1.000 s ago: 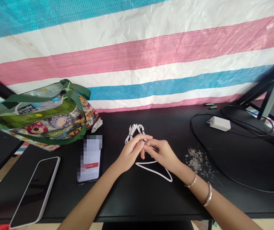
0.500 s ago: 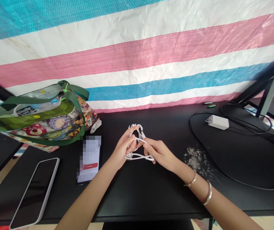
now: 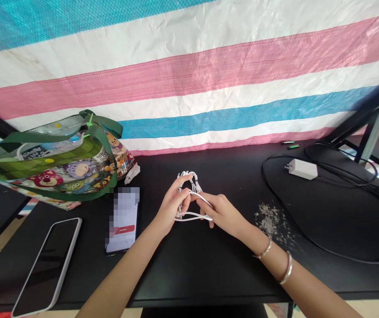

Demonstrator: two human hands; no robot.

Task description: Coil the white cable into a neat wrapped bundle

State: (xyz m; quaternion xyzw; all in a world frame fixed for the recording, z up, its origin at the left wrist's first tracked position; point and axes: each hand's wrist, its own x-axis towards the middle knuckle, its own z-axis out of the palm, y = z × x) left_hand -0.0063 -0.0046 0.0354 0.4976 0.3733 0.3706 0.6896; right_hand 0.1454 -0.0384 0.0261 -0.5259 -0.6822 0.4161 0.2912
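Note:
A white cable point(image 3: 193, 216), looped into a loose coil, is held between both hands above the black table point(image 3: 189, 269). My left hand point(image 3: 172, 203) is closed on the left side of the coil, thumb and fingers pinching the strands. On the other side, my right hand point(image 3: 220, 212) grips the cable between thumb and fingers. One strand arches from the left thumb across to the right hand, and other loops hang below. The far end of the coil shows beyond my fingertips; the cable's plugs cannot be made out clearly.
To the left lie a lit phone point(image 3: 123, 225) and a phone in a white case point(image 3: 48, 267), before a cartoon-print bag point(image 3: 76, 168). On the right are a white charger plug point(image 3: 303, 169), a black cable point(image 3: 277, 216) and scattered pale crumbs point(image 3: 271, 221). A striped sheet point(image 3: 189, 79) hangs behind.
The strand between my hands has shifted slightly, arching higher near my right hand. My left thumb has moved a little to the right. Both hands keep their grip.

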